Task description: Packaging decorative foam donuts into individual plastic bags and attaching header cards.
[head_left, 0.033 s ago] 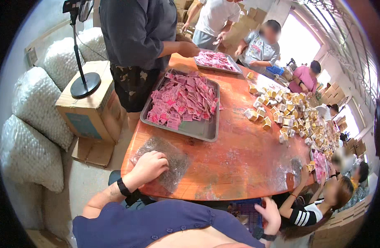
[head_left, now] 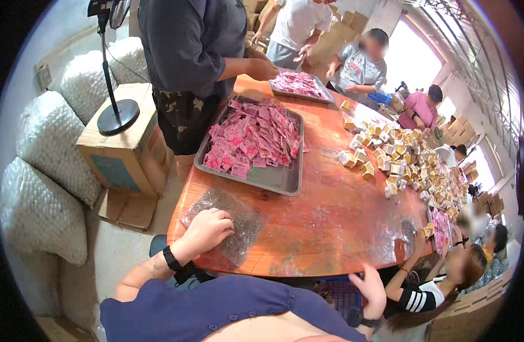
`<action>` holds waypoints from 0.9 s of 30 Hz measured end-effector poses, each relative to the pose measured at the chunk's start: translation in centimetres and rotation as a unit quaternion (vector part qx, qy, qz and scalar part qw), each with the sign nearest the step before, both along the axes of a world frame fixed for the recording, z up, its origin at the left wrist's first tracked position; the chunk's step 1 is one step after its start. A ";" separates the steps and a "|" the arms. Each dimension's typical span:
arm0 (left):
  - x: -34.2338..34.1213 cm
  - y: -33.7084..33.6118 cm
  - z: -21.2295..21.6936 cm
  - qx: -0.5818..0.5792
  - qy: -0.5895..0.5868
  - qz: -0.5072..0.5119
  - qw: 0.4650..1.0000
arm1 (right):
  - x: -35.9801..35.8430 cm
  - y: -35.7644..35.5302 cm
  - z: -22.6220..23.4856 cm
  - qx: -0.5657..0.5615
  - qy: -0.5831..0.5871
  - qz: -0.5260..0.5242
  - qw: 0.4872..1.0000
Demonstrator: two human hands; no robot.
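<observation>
Resting on clear bags (head_left: pixel 230 225) atop orange table (head_left: pixel 330 216), left hand (head_left: pixel 208 231), grip loosely curled, empty.

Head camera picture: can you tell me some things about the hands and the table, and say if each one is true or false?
1. The left hand rests on a clear plastic bag lying on the orange table. True.
2. The metal tray nearest that bag is full of blue packets. False: it holds pink packets.
3. The right hand is on top of the table, holding a box. False: it is down by the table's near edge, and no box shows in it.
4. Many small yellow and white boxes lie heaped on the right part of the table. True.
5. A fan stand sits on a cardboard box left of the table. True.
</observation>
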State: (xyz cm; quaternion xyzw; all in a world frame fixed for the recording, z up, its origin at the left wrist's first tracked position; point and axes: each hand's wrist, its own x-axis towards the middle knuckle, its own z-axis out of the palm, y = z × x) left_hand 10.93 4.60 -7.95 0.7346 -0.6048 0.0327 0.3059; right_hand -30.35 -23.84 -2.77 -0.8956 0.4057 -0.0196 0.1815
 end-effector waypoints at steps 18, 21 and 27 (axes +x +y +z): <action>-1.1 3.2 1.9 -0.111 0.081 0.137 0.981 | 41.2 -0.9 -6.5 -0.108 -0.027 0.194 0.975; -1.3 3.7 1.9 -0.111 0.136 0.173 0.969 | 40.9 -1.4 -6.2 -0.106 -0.035 0.227 0.968; -1.7 3.5 3.2 -0.129 0.206 0.167 0.956 | 42.1 -1.8 -6.1 -0.252 -0.133 0.266 0.921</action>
